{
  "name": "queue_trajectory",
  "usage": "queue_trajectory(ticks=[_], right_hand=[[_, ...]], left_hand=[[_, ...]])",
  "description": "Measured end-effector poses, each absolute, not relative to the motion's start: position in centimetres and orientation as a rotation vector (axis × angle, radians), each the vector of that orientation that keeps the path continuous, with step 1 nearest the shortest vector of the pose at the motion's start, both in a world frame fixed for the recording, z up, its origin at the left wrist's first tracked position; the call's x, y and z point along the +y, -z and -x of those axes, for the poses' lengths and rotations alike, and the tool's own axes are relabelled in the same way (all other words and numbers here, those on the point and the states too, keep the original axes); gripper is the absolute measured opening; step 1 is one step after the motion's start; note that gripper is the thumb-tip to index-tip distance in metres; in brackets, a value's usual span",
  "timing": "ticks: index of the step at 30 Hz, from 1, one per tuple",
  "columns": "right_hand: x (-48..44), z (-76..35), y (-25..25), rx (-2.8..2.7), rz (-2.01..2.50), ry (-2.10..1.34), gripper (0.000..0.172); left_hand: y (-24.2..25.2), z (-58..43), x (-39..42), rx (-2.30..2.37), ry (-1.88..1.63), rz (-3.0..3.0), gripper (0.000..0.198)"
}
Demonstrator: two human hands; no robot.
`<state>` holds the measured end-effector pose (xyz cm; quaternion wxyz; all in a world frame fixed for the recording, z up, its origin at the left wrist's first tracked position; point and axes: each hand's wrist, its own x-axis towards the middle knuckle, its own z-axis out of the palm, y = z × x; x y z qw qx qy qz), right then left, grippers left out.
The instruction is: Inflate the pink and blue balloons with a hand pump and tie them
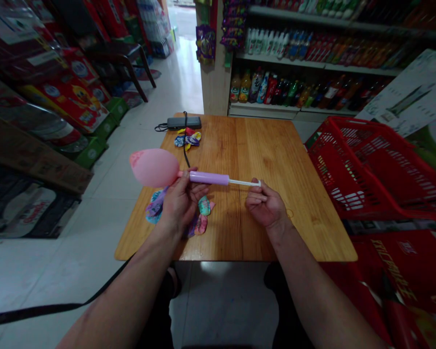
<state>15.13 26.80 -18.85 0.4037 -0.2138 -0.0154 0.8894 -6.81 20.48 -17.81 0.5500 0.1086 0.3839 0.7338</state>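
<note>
**Setting:** small grocery or convenience shop, interior.

**Evidence:**
- Wall shelving (312, 68) in several tiers, stocked with rows of bottled drinks (276, 89).
- Strips of snack packets (206, 43) hung on the pillar beside the shelving.
- Stacked red shopping baskets (370, 160) at right.
- Printed red cartons (70, 99) piled in bulk along the left aisle, with green crates (111, 118) under them.
- Further red boxed goods (396, 276) at lower right.
- White tiled floor (174, 82) running to a bright opening at the far end, probably the street door, though glare hides it.
- Plain wooden table (261, 145) standing in the aisle.
</note>
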Motion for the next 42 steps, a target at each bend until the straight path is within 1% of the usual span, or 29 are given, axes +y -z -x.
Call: queue_trajectory(ticks=[3, 7, 10, 13, 15, 20, 25, 31, 37, 42], right_hand=[[26.2, -14.6, 18.8, -0.041, 0.557, -2.247, 0.026], [24.9, -13.0, 18.9, -0.094, 0.607, -2.297, 0.025], [25.4, -13.5, 19.0, -0.099, 0.598, -2.295, 0.025], [26.5, -15.0, 19.0, -0.077, 0.557, -2.279, 0.02], [26.9, -15.6, 19.1, -0.065, 0.546, -2.251, 0.017], [25.5, -14.3, 19.2, -0.092, 0.523, -2.319, 0.022], [24.5, -13.2, 19.2, -0.102, 0.506, -2.362, 0.026], [25.3, -14.1, 19.0, -0.084, 0.512, -2.345, 0.026], [26.4, -15.5, 18.6, -0.026, 0.492, -2.273, 0.037], [25.4, -13.8, 18.7, -0.058, 0.566, -2.32, 0.028]], left_hand=[[18.0, 6.3, 20.3, 0.907, -1.764, -0.241, 0.027], [18.4, 4.5, 19.8, 0.885, -1.649, -0.284, 0.032], [18.3, 4.9, 20.0, 0.875, -1.64, -0.253, 0.028], [17.9, 6.4, 20.3, 0.86, -1.705, -0.219, 0.025], [17.7, 6.9, 20.3, 0.867, -1.754, -0.235, 0.026], [17.5, 5.4, 19.6, 0.833, -1.618, -0.326, 0.033], [17.6, 4.8, 19.6, 0.812, -1.611, -0.343, 0.041], [17.7, 5.5, 19.9, 0.813, -1.626, -0.314, 0.026], [17.6, 6.8, 20.2, 0.809, -1.746, -0.308, 0.024], [18.3, 4.9, 19.9, 0.833, -1.632, -0.331, 0.032]])
